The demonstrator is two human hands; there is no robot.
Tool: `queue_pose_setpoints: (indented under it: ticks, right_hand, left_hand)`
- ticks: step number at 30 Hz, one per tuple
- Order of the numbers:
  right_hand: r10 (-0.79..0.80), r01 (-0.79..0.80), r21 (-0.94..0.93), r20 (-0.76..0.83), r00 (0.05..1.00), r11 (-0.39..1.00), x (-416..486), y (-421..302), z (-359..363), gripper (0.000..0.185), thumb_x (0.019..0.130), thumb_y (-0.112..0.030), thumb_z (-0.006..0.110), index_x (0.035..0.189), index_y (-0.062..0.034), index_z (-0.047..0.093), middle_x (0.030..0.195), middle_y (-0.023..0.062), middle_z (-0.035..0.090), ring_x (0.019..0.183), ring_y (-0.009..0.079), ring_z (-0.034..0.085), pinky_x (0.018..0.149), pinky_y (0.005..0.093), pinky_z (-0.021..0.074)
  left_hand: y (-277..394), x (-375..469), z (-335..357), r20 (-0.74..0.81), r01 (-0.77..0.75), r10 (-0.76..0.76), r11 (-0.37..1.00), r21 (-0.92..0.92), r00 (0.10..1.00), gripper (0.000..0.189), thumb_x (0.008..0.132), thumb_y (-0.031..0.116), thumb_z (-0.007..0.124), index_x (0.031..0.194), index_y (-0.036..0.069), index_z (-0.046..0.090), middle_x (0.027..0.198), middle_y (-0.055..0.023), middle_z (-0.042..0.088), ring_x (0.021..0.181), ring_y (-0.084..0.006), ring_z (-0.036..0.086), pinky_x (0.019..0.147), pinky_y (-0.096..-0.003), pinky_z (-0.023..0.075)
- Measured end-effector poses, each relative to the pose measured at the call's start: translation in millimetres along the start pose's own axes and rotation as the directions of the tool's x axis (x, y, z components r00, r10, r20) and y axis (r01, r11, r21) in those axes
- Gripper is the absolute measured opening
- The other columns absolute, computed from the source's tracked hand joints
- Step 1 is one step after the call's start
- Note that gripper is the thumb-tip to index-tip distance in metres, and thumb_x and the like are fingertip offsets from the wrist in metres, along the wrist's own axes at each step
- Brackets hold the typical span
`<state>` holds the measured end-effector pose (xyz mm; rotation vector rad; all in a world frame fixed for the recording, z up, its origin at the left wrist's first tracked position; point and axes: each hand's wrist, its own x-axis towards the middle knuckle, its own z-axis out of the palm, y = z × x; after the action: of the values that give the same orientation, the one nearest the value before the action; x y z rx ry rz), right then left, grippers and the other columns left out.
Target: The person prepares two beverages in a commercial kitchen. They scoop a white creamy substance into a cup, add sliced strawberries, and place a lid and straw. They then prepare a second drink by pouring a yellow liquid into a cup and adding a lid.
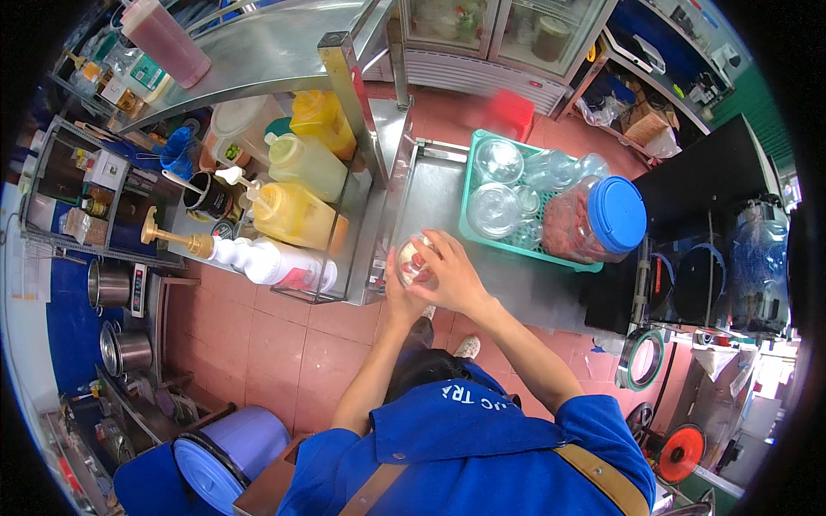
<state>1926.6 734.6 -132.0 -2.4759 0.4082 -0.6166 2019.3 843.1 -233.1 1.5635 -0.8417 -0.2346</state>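
Observation:
Both of my hands are around a small clear container (413,263) with pale and red pieces in it, at the near left edge of the steel counter. My left hand (401,293) holds it from the left and below. My right hand (452,271) lies over its upper right side, fingers spread on it. To the right, a green plastic basket (466,193) bears several empty clear jars (493,209) and a large clear jar of reddish pieces (568,219) with a blue lid (616,214).
Left of my hands, a metal shelf (364,258) carries yellow-filled jugs (293,216) and a white pump bottle (277,264). A bottle of reddish liquid (168,42) stands on the upper steel shelf. A red plastic stool (510,115) is behind the basket, a lidded purple bin (242,445) at lower left.

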Motion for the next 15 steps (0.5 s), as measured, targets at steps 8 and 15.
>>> queue_pose_setpoints:
  ticks: [8, 15]
  right_hand:
    - [-0.028, 0.028, -0.004, -0.119, 0.992, 1.0, -5.4, -2.0, 9.5, 0.078, 0.069, -0.032, 0.084, 0.133, -0.0009, 0.052, 0.14, 0.0231, 0.044, 0.131, 0.044, 0.042, 0.108, 0.0518, 0.0385]
    - [0.01, -0.005, 0.02, -0.239, 0.971, 1.0, -3.4, 3.5, 26.6, 0.083, 0.063, -0.033, 0.088, 0.132, -0.0011, 0.053, 0.136, 0.0231, 0.047, 0.125, 0.0454, 0.047, 0.103, 0.0536, 0.0418]
  left_hand:
    - [-8.8, -3.3, -2.9, 0.068, -0.01, 0.005, 0.998, 0.061, 0.998, 0.099, 0.069, 0.02, 0.089, 0.146, -0.004, 0.03, 0.135, -0.0238, 0.053, 0.122, -0.0364, 0.057, 0.1, -0.0442, 0.0485]
    - [-1.5, 3.9, -6.4, 0.098, -0.039, 0.023, 0.985, 0.165, 0.995, 0.099, 0.071, 0.027, 0.088, 0.146, -0.002, 0.03, 0.137, -0.024, 0.052, 0.123, -0.0373, 0.056, 0.101, -0.0451, 0.048]
